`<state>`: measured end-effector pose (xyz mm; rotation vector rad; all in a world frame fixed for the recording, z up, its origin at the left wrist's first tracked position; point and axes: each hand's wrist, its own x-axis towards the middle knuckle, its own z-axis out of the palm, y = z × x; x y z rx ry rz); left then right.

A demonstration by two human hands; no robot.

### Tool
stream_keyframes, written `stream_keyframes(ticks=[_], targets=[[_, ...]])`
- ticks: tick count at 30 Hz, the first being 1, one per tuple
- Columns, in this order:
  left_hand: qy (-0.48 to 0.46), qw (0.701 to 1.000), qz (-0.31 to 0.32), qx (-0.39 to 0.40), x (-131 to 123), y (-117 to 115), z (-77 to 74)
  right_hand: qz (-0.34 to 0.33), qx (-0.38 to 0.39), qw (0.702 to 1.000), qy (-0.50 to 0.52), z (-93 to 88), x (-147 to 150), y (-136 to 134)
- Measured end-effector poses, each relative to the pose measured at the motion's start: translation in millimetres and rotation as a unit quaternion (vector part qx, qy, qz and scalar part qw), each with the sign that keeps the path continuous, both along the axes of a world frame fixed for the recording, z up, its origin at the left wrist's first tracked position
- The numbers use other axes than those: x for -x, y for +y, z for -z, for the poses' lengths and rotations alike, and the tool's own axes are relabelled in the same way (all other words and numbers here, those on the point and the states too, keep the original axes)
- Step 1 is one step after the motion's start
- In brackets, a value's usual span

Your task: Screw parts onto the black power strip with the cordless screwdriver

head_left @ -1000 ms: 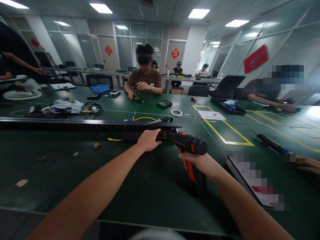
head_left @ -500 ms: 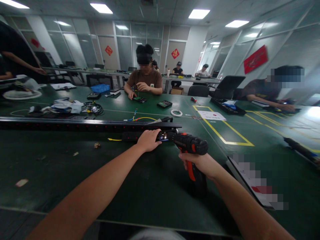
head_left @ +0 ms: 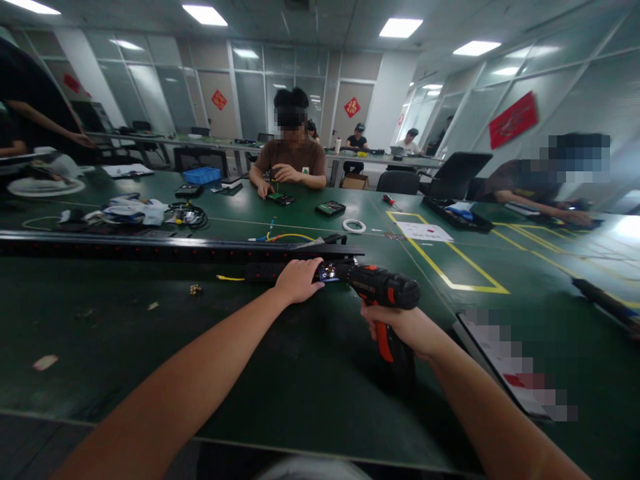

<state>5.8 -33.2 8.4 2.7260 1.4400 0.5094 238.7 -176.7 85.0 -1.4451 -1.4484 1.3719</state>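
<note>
In my right hand (head_left: 395, 325) is a black and orange cordless drill (head_left: 385, 287), its nose pointing left. The tip meets the right end of a short black strip (head_left: 263, 271), where a small blue-edged part (head_left: 329, 272) with shiny metal bits shows. My left hand (head_left: 299, 279) is wrapped over that strip just left of the drill tip, fingers closed on it. Behind it lies a long black rail (head_left: 150, 247) with small red marks along its side. A yellow wire (head_left: 231, 278) sticks out from the strip's left end.
Small brass-coloured screws (head_left: 195, 290) lie in a pile on the green table (head_left: 280, 393). Beyond the rail are tangled cables (head_left: 187, 216), a white tape roll (head_left: 354, 227) and a red screwdriver (head_left: 389, 200). A clipboard-like board (head_left: 500, 360) lies right of my right arm. A person (head_left: 290, 157) works opposite.
The drill and both hands hold nearly the same place. The whole view has shifted by a few pixels.
</note>
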Motion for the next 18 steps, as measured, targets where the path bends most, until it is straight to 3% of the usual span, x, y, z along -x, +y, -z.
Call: stream_keyframes(ticks=[18], targets=[[0.001,1.000,0.003,-0.005,2.1,4.0,3.0,0.001,-0.007,1.000,-0.003,2.4,-1.2,1.1]])
